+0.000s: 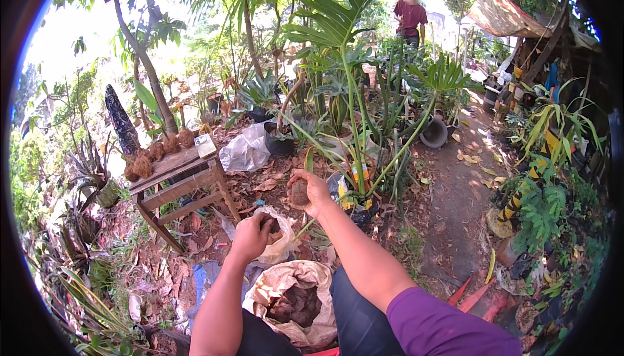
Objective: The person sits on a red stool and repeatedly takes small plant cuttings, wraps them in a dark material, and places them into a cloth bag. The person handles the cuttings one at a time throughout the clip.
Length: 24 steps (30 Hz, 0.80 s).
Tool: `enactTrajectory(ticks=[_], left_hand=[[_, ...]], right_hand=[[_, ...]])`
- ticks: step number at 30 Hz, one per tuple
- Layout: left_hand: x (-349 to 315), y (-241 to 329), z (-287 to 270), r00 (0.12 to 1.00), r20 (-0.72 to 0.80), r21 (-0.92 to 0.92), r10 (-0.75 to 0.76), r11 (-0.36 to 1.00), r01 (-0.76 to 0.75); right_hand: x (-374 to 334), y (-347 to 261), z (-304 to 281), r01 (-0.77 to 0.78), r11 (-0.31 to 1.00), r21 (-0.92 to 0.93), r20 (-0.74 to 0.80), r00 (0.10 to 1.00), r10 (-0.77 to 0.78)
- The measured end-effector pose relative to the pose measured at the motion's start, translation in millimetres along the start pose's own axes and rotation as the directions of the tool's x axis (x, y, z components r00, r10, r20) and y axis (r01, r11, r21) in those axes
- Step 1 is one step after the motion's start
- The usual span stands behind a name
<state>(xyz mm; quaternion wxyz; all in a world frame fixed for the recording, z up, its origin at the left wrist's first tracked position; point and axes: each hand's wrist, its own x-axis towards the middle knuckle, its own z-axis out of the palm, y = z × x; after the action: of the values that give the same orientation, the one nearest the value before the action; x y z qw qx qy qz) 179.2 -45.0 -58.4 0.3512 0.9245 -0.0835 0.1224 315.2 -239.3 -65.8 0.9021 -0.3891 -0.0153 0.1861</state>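
Head view: brown ball (299,193) sat in right hand (314,191)

Fingers curled round it. Lower left of it, the left hand (251,237) bent over a pale bag (282,249); whether it gripped anything was unclear. An open sack (259,292) stood below both hands, a wooden table (174,163) to their left.

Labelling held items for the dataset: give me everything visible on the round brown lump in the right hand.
The round brown lump is small, roughly ball-shaped and dull, with a rough-looking surface that could be packed soil or fibre; which, I can't tell. No separate parts show. It looks whole on the visible side; the rest is hidden by the right hand, whose fingers curl around it. It is held up above and slightly right of the small pale bag, apart from it.
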Motion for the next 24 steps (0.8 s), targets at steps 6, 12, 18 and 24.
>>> enactTrajectory(ticks=[6, 12, 18, 24], left_hand=[[-3.5, 4.5, -2.8, 0.996, -0.076, 0.023, -0.044, 0.999, 0.046], [4.2, -1.7, -2.6, 0.969, -0.244, -0.013, -0.046, 0.999, 0.044], [-0.2, -0.7, -5.4, 0.970, -0.243, -0.006, -0.029, 1.000, 0.028], [2.4, -2.8, -6.9, 0.945, -0.326, -0.072, -0.022, 0.997, -0.002]], right_hand=[[-7.9, -5.9, 10.6, 0.078, 0.969, -0.235, 0.089, 0.994, -0.058], [-32.2, 6.4, 26.9, 0.171, 0.815, -0.554, 0.301, 0.954, 0.005], [-53.0, 15.2, 45.4, 0.140, 0.776, -0.615, 0.373, 0.919, 0.130], [-46.5, 25.6, 51.3, 0.120, 0.831, -0.543, 0.359, 0.928, 0.101]])
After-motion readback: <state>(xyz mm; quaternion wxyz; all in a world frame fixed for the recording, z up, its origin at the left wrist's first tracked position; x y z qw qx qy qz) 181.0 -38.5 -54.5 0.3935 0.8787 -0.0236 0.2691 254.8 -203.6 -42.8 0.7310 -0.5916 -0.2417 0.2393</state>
